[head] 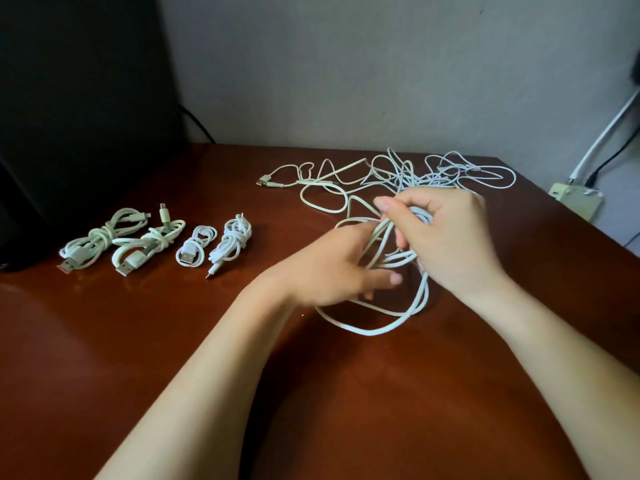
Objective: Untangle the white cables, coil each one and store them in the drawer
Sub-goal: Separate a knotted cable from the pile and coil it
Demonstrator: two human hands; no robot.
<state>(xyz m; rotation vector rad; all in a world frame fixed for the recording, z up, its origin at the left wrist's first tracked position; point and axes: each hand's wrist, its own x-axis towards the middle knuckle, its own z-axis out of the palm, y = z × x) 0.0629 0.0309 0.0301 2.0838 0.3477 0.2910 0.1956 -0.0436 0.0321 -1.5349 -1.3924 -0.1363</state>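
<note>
Head view shows my right hand (450, 237) curled round the half-made coil (369, 333) between both hands; my left hand (332, 268) reaches into its loops, grip I cannot tell. Its tail seems to run away from me into the tangle (415, 174), nearer the right hand

Exposure: dim, soft indoor light; no source in view. Bench (138, 341) glossy: broad pale sheen on its left near part, faint reflections under cable bundles there. Diffuse shadow on bench beneath left hand (332, 271) and right hand (450, 237). Dark mass (69, 98) behind bench's left edge underexposed, no detail. Wall (346, 64) behind bench evenly grey. White cables (415, 171) at bench's far side carry greenish-blue cast. Fingertips slightly smeared. Wide-angle stretch: forearms swell toward bench's near edge. Fine detail soft, compressed.
</note>
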